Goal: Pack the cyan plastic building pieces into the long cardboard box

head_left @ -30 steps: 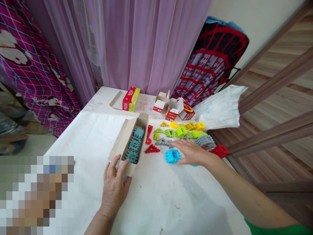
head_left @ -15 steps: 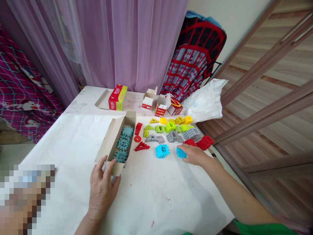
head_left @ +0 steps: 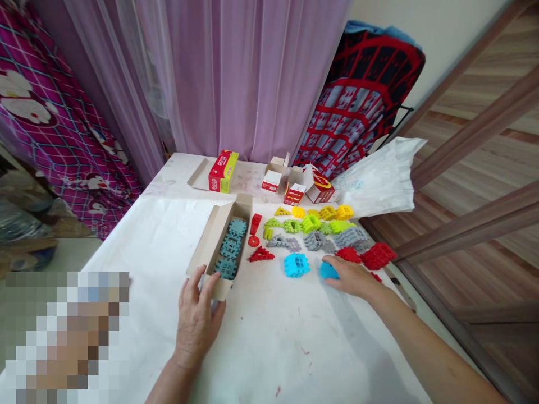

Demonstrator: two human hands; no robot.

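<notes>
My left hand (head_left: 197, 320) grips the near end of an open cardboard box (head_left: 202, 238), fingers over its edge and thumb below the end flap. Inside the box lie teal notched building blocks (head_left: 231, 247) in a row. Out to the right, my right hand (head_left: 351, 276) is closed on a blue block piece (head_left: 328, 270) resting on the table; the palm hides part of it. A stack of light-blue blocks (head_left: 297, 265) stands just left of that hand. Beyond the hand are red blocks (head_left: 379, 256).
Rows of grey (head_left: 315, 240), green (head_left: 311, 223) and yellow blocks (head_left: 327, 212) spread across the white table (head_left: 261, 348). Behind them stand small red boxes (head_left: 295, 193), a red-yellow carton (head_left: 223, 171) and a white bag (head_left: 379, 179). A pixelated patch covers the lower left.
The view has shifted, so the table's contents appear further right. Both hands keep their places, the left on the box and the right on the blue block piece.
</notes>
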